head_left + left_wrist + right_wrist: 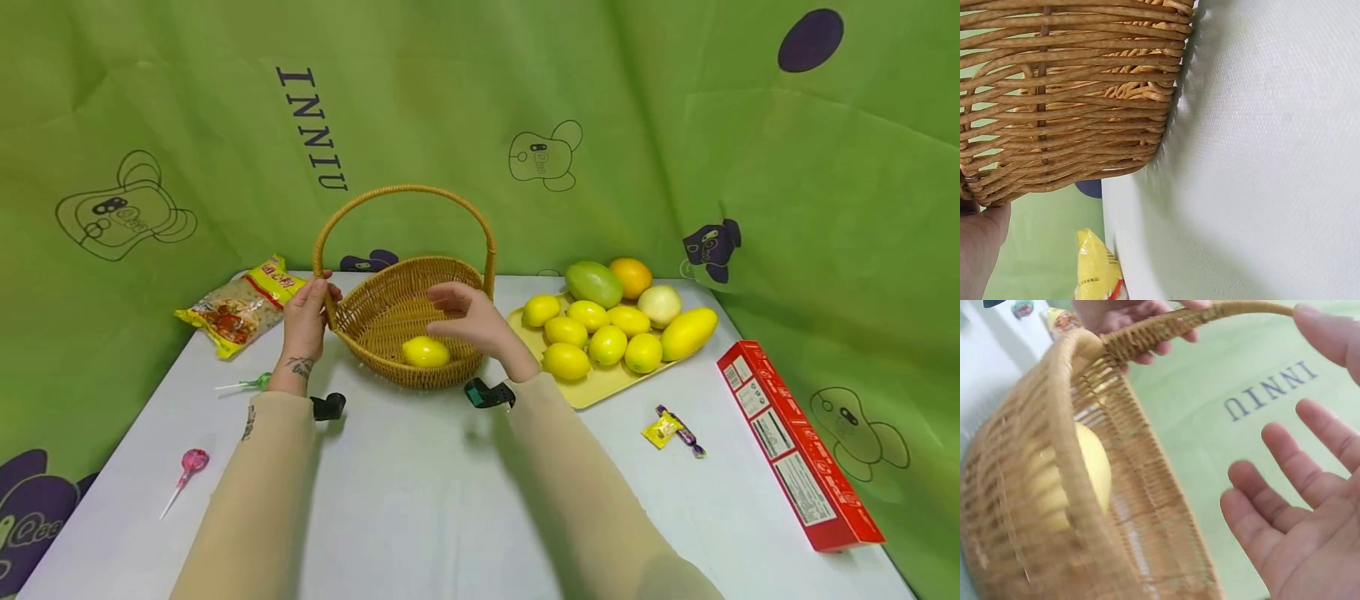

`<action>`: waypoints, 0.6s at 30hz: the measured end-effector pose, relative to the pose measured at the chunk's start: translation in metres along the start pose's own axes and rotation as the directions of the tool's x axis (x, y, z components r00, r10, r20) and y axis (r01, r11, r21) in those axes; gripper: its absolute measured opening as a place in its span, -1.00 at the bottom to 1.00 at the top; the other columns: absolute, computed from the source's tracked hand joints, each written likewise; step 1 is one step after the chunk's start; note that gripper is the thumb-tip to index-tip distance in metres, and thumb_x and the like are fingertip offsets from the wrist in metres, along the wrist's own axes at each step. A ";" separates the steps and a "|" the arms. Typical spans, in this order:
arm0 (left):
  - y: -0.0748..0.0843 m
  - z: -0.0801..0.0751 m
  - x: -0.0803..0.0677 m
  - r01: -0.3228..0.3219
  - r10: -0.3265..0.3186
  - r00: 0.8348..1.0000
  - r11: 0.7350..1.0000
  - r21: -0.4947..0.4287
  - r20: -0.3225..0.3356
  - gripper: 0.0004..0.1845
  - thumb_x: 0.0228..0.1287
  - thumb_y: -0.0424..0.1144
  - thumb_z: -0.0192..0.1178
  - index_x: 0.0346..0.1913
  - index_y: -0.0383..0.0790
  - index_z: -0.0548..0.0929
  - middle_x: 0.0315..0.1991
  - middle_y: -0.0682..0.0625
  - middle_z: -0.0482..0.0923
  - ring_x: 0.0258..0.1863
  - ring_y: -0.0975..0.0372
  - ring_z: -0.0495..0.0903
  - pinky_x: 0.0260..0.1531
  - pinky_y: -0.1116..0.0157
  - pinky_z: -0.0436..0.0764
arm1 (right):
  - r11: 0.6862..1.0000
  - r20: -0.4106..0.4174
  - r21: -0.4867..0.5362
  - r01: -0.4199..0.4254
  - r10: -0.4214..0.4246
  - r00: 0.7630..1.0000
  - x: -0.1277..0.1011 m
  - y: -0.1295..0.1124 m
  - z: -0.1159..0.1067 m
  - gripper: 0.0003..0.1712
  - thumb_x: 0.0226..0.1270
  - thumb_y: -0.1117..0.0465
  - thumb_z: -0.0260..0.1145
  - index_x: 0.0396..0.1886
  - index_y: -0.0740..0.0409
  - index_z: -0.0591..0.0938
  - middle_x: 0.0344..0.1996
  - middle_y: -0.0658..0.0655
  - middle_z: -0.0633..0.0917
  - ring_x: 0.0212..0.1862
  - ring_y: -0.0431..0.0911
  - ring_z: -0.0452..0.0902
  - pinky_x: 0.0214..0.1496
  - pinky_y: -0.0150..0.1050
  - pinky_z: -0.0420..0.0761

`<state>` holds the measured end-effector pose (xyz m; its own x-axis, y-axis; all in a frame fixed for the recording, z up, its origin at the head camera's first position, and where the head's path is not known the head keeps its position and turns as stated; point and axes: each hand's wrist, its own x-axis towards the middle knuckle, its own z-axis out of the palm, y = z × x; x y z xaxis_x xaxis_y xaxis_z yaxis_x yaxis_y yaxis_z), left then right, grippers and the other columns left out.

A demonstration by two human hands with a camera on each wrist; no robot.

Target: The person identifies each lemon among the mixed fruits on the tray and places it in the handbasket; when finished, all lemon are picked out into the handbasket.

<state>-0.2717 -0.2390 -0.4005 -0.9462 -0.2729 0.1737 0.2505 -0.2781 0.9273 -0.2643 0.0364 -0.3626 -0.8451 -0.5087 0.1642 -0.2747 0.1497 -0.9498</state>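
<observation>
A brown wicker basket (390, 325) with a tall arched handle stands on the white table, a single lemon (426, 352) lying inside it. My left hand (306, 312) grips the foot of the handle at the basket's left side; the right wrist view shows its fingers wrapped round the wicker. Over the basket's right half hovers my right hand (471, 318), its fingers spread and loosely bent with nothing in them. In the right wrist view the lemon (1094, 469) shows behind the rim, apart from the right hand.
Right of the basket, a yellow tray (592, 395) carries several lemons, a green mango (594, 284) and an orange (631, 277). Wrapped candies (677, 431) and a red box (798, 446) lie farther right. At left are a snack bag (243, 306) and lollipops (194, 461).
</observation>
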 end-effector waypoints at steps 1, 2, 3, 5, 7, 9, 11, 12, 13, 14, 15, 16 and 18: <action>0.000 0.000 0.000 -0.001 0.001 1.000 1.000 0.003 0.003 -0.77 0.27 -0.04 0.13 -0.10 -0.05 0.60 -0.40 0.05 0.54 -0.28 0.27 0.48 -0.31 0.39 0.50 | 1.000 -0.005 0.018 0.008 -0.008 1.000 -0.005 0.001 -0.006 -0.41 0.09 0.35 0.38 0.16 0.26 0.44 0.11 0.20 0.52 0.18 0.11 0.39 0.25 -0.07 0.35; 0.000 0.000 0.001 -0.001 0.001 1.000 1.000 0.006 0.006 -0.76 0.27 -0.04 0.14 -0.10 -0.05 0.60 -0.40 0.06 0.54 -0.28 0.27 0.48 -0.31 0.39 0.50 | 0.999 -0.012 0.041 0.019 -0.018 1.000 -0.010 0.002 -0.011 -0.43 0.09 0.38 0.37 0.15 0.27 0.44 0.10 0.22 0.52 0.17 0.11 0.40 0.25 -0.04 0.35; 0.000 0.000 0.001 0.000 0.000 1.000 1.000 0.013 0.007 -0.76 0.27 -0.03 0.14 -0.10 -0.05 0.60 -0.40 0.06 0.54 -0.28 0.28 0.49 -0.31 0.39 0.50 | 0.997 -0.018 0.067 0.028 -0.027 0.999 -0.015 0.004 -0.017 -0.44 0.09 0.41 0.35 0.14 0.30 0.44 0.09 0.25 0.52 0.16 0.13 0.40 0.25 -0.02 0.35; -0.001 0.000 0.002 0.001 -0.002 1.000 1.000 0.011 0.010 -0.76 0.27 -0.03 0.14 -0.10 -0.05 0.60 -0.40 0.06 0.54 -0.28 0.28 0.48 -0.32 0.40 0.50 | 0.992 -0.036 0.116 0.044 -0.040 0.999 -0.027 0.009 -0.029 -0.45 0.08 0.47 0.33 0.12 0.36 0.43 0.08 0.35 0.49 0.16 0.18 0.38 0.26 0.03 0.32; -0.001 0.001 0.002 0.004 -0.004 1.000 1.000 0.005 0.007 -0.77 0.26 -0.04 0.14 -0.12 -0.05 0.60 -0.41 0.06 0.54 -0.29 0.28 0.48 -0.32 0.40 0.50 | 0.991 -0.065 0.125 0.046 -0.038 0.997 -0.040 0.015 -0.042 -0.45 0.07 0.49 0.32 0.11 0.38 0.42 0.08 0.40 0.48 0.15 0.19 0.39 0.26 0.04 0.32; -0.001 0.001 0.002 0.004 -0.004 1.000 1.000 0.006 0.003 -0.78 0.26 -0.04 0.13 -0.13 -0.04 0.60 -0.41 0.06 0.54 -0.30 0.28 0.49 -0.33 0.41 0.50 | 0.991 -0.100 0.121 0.048 -0.036 0.994 -0.053 0.021 -0.054 -0.44 0.06 0.51 0.32 0.11 0.41 0.41 0.06 0.42 0.47 0.12 0.18 0.40 0.25 0.04 0.33; -0.001 0.002 0.002 0.001 -0.001 1.000 1.000 0.001 0.002 -0.79 0.26 -0.05 0.13 -0.14 -0.04 0.61 -0.42 0.06 0.54 -0.30 0.27 0.49 -0.32 0.40 0.50 | 0.992 -0.142 0.114 0.048 -0.032 0.989 -0.065 0.028 -0.067 -0.44 0.04 0.52 0.32 0.10 0.43 0.41 0.02 0.34 0.51 0.10 0.16 0.42 0.24 0.04 0.34; -0.001 0.002 0.002 -0.001 0.001 1.000 1.000 0.000 0.004 -0.79 0.27 -0.05 0.13 -0.14 -0.04 0.61 -0.42 0.05 0.54 -0.30 0.27 0.48 -0.32 0.40 0.50 | 0.993 -0.162 0.108 0.047 -0.029 0.986 -0.071 0.032 -0.073 -0.44 0.04 0.52 0.32 0.10 0.45 0.41 0.00 0.27 0.54 0.09 0.16 0.42 0.24 0.04 0.34; -0.001 0.002 0.001 -0.003 0.003 1.000 1.000 0.002 0.005 -0.80 0.27 -0.05 0.13 -0.14 -0.04 0.61 -0.42 0.05 0.54 -0.30 0.27 0.48 -0.31 0.40 0.50 | 0.994 -0.181 0.102 0.048 -0.029 0.983 -0.076 0.035 -0.080 -0.44 0.03 0.53 0.32 0.09 0.46 0.40 -0.03 0.19 0.56 0.08 0.17 0.42 0.23 0.06 0.33; -0.001 0.001 0.001 -0.004 0.004 1.000 1.000 -0.002 0.007 -0.80 0.27 -0.06 0.13 -0.14 -0.04 0.61 -0.42 0.05 0.54 -0.30 0.27 0.48 -0.31 0.40 0.50 | 0.994 -0.199 0.098 0.043 -0.023 0.980 -0.082 0.039 -0.086 -0.44 0.03 0.53 0.32 0.09 0.47 0.40 -0.06 0.10 0.57 0.07 0.14 0.43 0.23 0.06 0.33; 0.000 0.001 0.001 -0.005 0.005 1.000 1.000 -0.003 0.009 -0.79 0.27 -0.06 0.13 -0.14 -0.04 0.61 -0.41 0.04 0.54 -0.29 0.26 0.48 -0.32 0.39 0.50 | 0.994 -0.217 0.098 0.038 -0.016 0.976 -0.086 0.043 -0.092 -0.44 0.03 0.53 0.32 0.08 0.48 0.40 -0.08 0.03 0.58 0.08 0.16 0.42 0.23 0.06 0.32; 0.000 0.001 0.001 -0.006 0.006 1.000 1.000 0.005 0.009 -0.79 0.27 -0.05 0.13 -0.13 -0.04 0.61 -0.41 0.04 0.54 -0.29 0.26 0.48 -0.32 0.40 0.50 | 0.996 -0.231 0.088 0.028 -0.007 0.973 -0.091 0.047 -0.097 -0.44 0.04 0.52 0.32 0.09 0.48 0.39 -0.11 -0.05 0.58 0.08 0.15 0.41 0.24 0.06 0.32; 0.000 0.000 0.000 -0.006 0.006 1.000 1.000 0.016 0.007 -0.78 0.26 -0.04 0.13 -0.12 -0.03 0.61 -0.41 0.04 0.54 -0.28 0.26 0.48 -0.33 0.40 0.50 | 0.997 -0.259 0.081 0.011 0.010 0.966 -0.098 0.055 -0.107 -0.44 0.06 0.49 0.32 0.10 0.47 0.39 -0.11 -0.09 0.57 0.10 0.14 0.40 0.24 0.02 0.33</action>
<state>-0.2717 -0.2393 -0.4008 -0.9463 -0.2676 0.1813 0.2526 -0.2623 0.9313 -0.2453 0.1850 -0.4022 -0.9378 -0.2703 0.2177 -0.2459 0.0749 -0.9664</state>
